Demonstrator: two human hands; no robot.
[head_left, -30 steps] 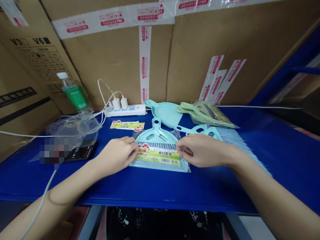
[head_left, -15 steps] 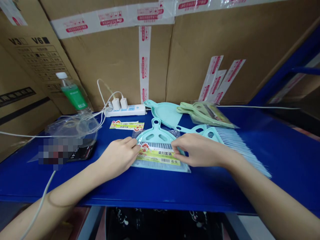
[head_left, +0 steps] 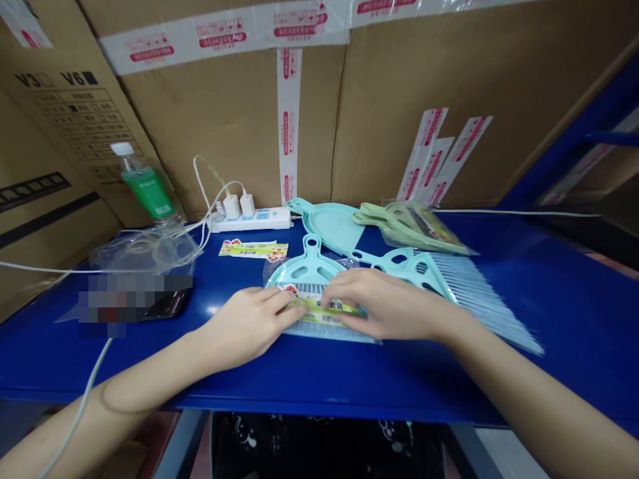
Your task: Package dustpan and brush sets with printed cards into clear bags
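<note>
A turquoise dustpan [head_left: 312, 261] lies flat in a clear plastic bag on the blue table, with a brush's pale bristles showing over it. Across the bag runs a yellow and white paper label [head_left: 319, 317] with dark print and a red mushroom picture. My left hand [head_left: 254, 326] rests at the label's left side, fingers loosely bent and thumb reaching over it. From the right, my right hand [head_left: 387, 306] touches the label, its fingers bent and the thumb apart from them. Both hands cover parts of the label, and neither visibly grips anything.
Behind lie a loose turquoise dustpan [head_left: 337, 228], a turquoise brush [head_left: 484, 293] and a bagged green set [head_left: 419, 229]. Spare labels [head_left: 253, 250] sit near a power strip [head_left: 272, 218]. Leftward are a bottle [head_left: 150, 189], crumpled plastic [head_left: 144, 251] and cables. Cardboard boxes stand behind.
Both hands have moved inward over the label, toward each other. The right hand now covers part of the dark print. The bagged dustpan stays in place.
</note>
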